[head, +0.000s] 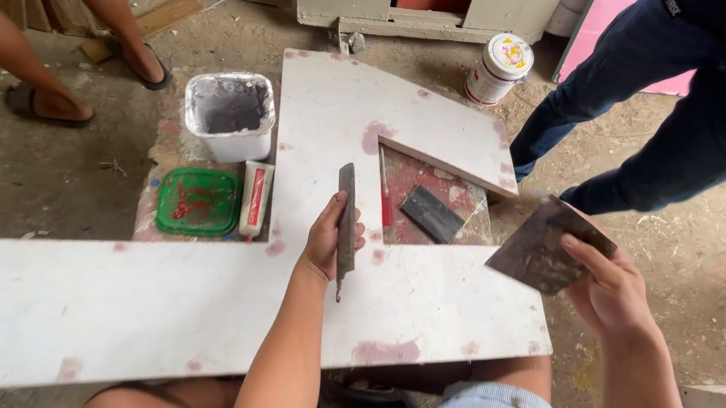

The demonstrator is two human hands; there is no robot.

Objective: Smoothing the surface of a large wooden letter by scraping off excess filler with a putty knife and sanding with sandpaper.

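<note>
Scrapers fill both my hands: left hand (327, 237) fingers wrap a narrow scraper (346, 219) edge-down over the board (112, 305), handy for spreading; right hand (611, 287) pinches a wide scraper (544, 248) flat, clear of it.

- Narrow putty knife (347, 220): a long, slim, dark metal blade, stained and dull, gripped around its lower part. It stands nearly upright in the view, tipped slightly right at the top, over the middle of the white board.
- Wide scraper (543, 248): a broad, flat, dark grey blade smeared with dried filler, roughly a tilted rectangle. It is pinched at its right edge and held just off the board's right end, its face turned up.
- White board (112, 305): a large angular cut-out panel, painted white, dotted with pinkish filler patches, lying flat across the knees.
</note>
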